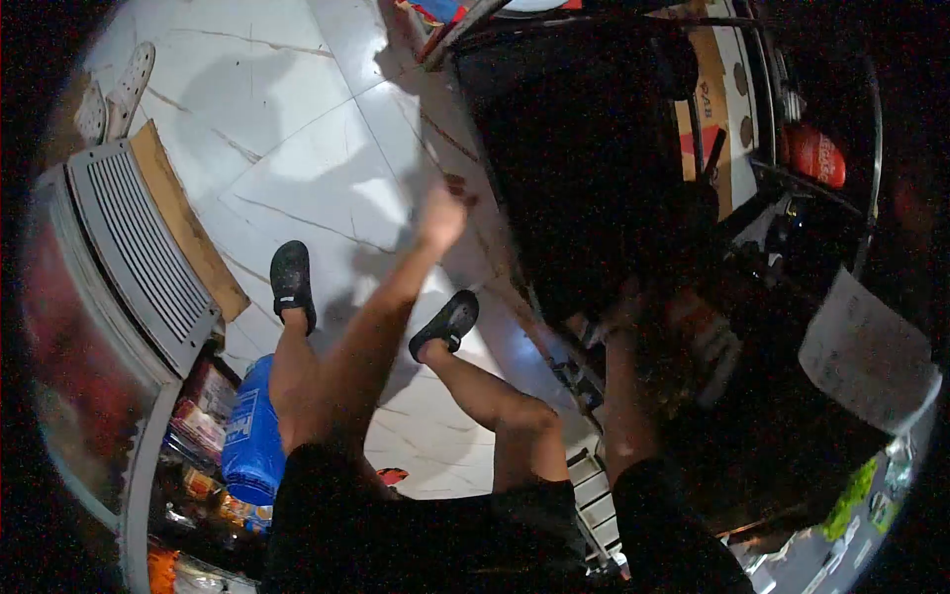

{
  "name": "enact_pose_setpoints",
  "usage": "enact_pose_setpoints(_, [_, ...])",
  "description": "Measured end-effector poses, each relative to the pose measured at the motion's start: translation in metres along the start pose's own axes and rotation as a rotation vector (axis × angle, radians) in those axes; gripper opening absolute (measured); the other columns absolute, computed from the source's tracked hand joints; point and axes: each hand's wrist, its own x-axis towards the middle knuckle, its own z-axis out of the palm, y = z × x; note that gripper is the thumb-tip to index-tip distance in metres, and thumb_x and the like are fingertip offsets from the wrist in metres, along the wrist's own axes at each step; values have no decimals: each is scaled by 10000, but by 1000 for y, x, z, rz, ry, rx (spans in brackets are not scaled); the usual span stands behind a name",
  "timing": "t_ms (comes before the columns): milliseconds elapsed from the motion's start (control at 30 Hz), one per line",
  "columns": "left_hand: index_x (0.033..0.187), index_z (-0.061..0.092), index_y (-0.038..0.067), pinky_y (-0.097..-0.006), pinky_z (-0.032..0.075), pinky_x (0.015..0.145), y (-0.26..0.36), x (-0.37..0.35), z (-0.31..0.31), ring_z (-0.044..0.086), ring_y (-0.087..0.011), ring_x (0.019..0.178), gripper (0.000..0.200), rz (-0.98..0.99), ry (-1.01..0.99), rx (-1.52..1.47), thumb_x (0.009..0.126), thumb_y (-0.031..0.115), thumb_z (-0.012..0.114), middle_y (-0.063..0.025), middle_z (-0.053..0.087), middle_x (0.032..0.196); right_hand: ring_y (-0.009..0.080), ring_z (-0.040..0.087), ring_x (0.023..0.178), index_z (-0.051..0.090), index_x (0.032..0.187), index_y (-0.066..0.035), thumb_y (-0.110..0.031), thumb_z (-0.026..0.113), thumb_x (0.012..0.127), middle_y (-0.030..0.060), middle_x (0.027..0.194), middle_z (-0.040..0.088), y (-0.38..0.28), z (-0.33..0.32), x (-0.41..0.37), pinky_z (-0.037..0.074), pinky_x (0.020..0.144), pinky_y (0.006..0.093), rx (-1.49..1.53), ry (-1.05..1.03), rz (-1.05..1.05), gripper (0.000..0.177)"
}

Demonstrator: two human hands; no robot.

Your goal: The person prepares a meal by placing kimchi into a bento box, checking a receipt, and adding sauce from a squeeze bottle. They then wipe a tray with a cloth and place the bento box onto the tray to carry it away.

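Observation:
My left hand (442, 216) is stretched out over the marble-look tile floor (297, 178), blurred, with its fingers closed. A small dark reddish thing (458, 188) shows at its fingertips, too smeared to name. My right hand (623, 307) reaches into deep shadow on the right, beside a large dark open-looking space (574, 148) with a metal frame. Near its fingers lies a small pale object (582, 325); whether the hand holds it is hidden by the dark. Below my arms are my bare legs and feet in black clogs (447, 325).
At left stand a grey slatted panel (143, 252) edged with cardboard (188, 218), a blue plastic container (252, 431) and packed shelves (198, 416). Pale clogs (129, 84) lie at upper left. On the right are a white sheet (871, 351), a cardboard box (708, 109) and a red item (819, 156).

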Motion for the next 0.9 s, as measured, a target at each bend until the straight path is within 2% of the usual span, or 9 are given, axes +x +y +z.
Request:
enact_pose_setpoints(33, [1065,477,6,-369,456,736,56,-20,9,581,-287,873,366,-188,5,-231,768,168,615,-195,579,955,322,458,1095,370,1277,4,-452,431,877,164,1274,427,1,1,15,390,922,398,-29,20,0,609])
enact_pose_setpoints(167, [1064,466,-5,-418,443,745,66,-6,69,563,-348,907,407,-125,83,-178,728,131,652,-201,575,972,340,449,1106,380,1266,9,-469,450,863,180,1271,426,1,14,64,380,932,407,-231,41,27,629])
enact_pose_setpoints(233, [1025,462,-13,-442,434,755,54,3,76,546,-382,923,411,-8,359,-155,698,114,676,-220,568,967,349,444,1111,384,1261,12,-478,459,856,187,1269,426,1,31,80,375,938,412,-403,44,46,640])
enact_pose_setpoints(333, [991,456,-17,-447,433,764,40,23,63,539,-400,920,402,-257,293,-376,676,88,683,-237,563,958,362,437,1119,391,1253,15,-491,474,846,199,1267,425,-17,48,82,368,945,419,-768,96,110,655])
enact_pose_setpoints(467, [975,453,-28,-444,429,777,73,8,76,536,-403,926,374,-163,375,-265,676,53,663,-243,560,966,375,430,1128,398,1245,19,-504,488,836,210,1265,425,-68,36,46,361,953,426,-1108,190,223,671])
enact_pose_setpoints(533, [976,446,-41,-435,428,790,68,5,81,536,-396,938,375,-101,302,-267,673,32,654,-240,559,984,376,451,1105,419,1206,24,-522,592,751,236,1228,437,-77,56,22,378,937,427,-1003,-79,-652,731])
enact_pose_setpoints(633, [953,450,-45,-427,432,775,92,-11,68,542,-386,909,365,-224,337,-453,665,29,663,-226,567,952,362,488,1063,423,1195,5,-471,627,736,219,1216,448,-85,90,8,399,915,420,-1285,-77,-705,692])
enact_pose_setpoints(733, [929,462,-37,-422,437,741,87,-9,76,543,-387,856,352,-275,483,-279,657,33,675,-217,566,891,347,502,1053,429,1193,-22,-343,624,764,202,1195,463,-97,113,16,421,899,404,-1273,-99,-651,570])
enact_pose_setpoints(900, [889,477,-41,-429,434,725,82,-9,75,537,-386,823,353,-323,504,-308,625,40,697,-215,552,846,345,511,1045,431,1194,-48,-191,603,758,195,1188,467,-74,130,22,456,859,402,-1346,-114,-712,490])
